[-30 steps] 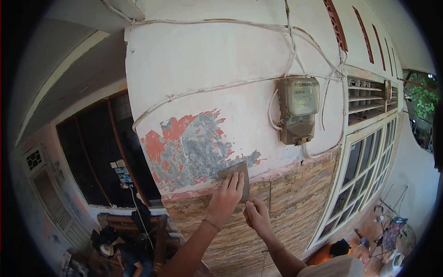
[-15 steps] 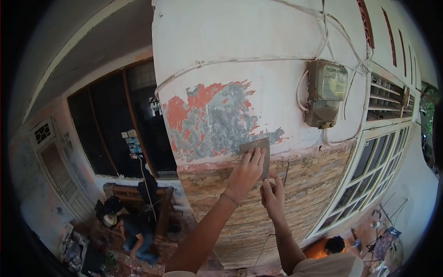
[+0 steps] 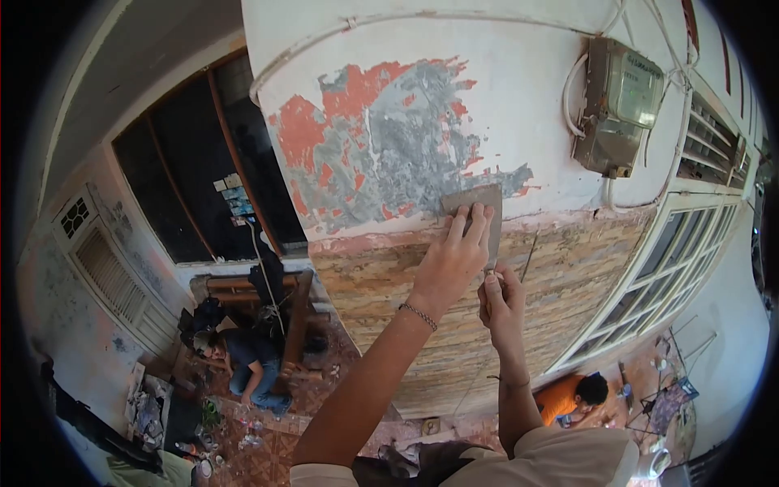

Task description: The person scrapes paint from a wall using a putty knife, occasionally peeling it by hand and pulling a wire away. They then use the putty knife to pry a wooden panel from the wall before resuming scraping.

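My right hand (image 3: 505,304) is closed around the lower end of a wide flat scraper (image 3: 477,196), its handle mostly hidden by the fingers. Higher up, my left hand (image 3: 451,264) lies with outstretched fingers pressed on the scraper's blade; its thumb is out of sight. The blade rests against the white wall (image 3: 519,89), just above the ledge over the stone-patterned tiles (image 3: 438,365). Above and left of the blade spreads a rough patch (image 3: 406,122) of bare grey with red-orange paint and ragged edges. A bracelet (image 3: 419,316) circles my left wrist.
An electric meter (image 3: 623,105) and cables stick out from the wall at the right, near a white-framed window (image 3: 649,276). One person (image 3: 247,365) crouches by a wooden bench (image 3: 296,333) at lower left. Another, in orange (image 3: 560,398), is low at right.
My view has tipped downward, so the wall sits higher and more floor shows. Both hands stay on the scraper, which remains near the patch's lower right edge.
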Motion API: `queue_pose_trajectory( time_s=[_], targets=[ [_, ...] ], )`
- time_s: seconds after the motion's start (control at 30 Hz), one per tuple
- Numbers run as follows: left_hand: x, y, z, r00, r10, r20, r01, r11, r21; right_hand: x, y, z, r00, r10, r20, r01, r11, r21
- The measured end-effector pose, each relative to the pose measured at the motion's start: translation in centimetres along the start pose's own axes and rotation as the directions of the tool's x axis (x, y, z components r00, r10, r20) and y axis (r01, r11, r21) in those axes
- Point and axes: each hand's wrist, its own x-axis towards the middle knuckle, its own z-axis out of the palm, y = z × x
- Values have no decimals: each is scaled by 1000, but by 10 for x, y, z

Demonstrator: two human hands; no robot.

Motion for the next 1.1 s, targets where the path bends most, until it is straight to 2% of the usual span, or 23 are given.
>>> queue_pose_trajectory(
  time_s=[0.2,0.3,0.47,0.57,0.6,0.7,0.73,0.77,0.8,0.83,0.9,1.03,1.1],
  targets=[
    [1,-1,-13,999,-28,31,30,997,-73,2,0,0,1000,-4,23,4,1000,-22],
    [-1,-9,-19,1000,-23,21,26,989,-148,2,-7,-2,1000,-1,28,0,999,42],
    [-13,-22,-17,1000,23,-18,-27,962,-273,9,-2,-15,997,-70,33,75,981,-179],
    [-19,-26,-20,986,-169,1,135,787,-602,17,-1,-21,992,-120,26,122,969,-213],
    [-19,-27,-20,986,-166,12,139,781,-609,18,-3,-22,994,-108,18,109,970,-216],
    [-17,-32,-15,939,-343,11,267,712,-650,20,-8,-22,990,-123,62,136,951,-279],
    [-16,-28,-13,938,-347,19,275,706,-653,19,-7,-20,990,-130,50,139,951,-277],
    [-13,-21,-13,815,-507,281,496,361,-790,19,-7,-17,990,-139,37,144,951,-274],
    [-10,-15,-12,636,-536,555,633,-49,-772,18,-8,-16,990,-135,36,140,950,-280],
    [-7,-9,-9,633,-534,560,635,-56,-771,17,-8,-15,990,-136,29,139,953,-268],
    [0,1,-3,570,-463,679,537,-416,-734,14,-9,-14,990,-136,20,137,955,-264],
    [18,-1,2,552,-458,697,497,-490,-716,16,-16,-3,995,-92,24,95,971,-221],
    [20,-4,6,579,-519,628,497,-386,-777,15,-19,1,996,-83,24,86,975,-206]
  ],
)
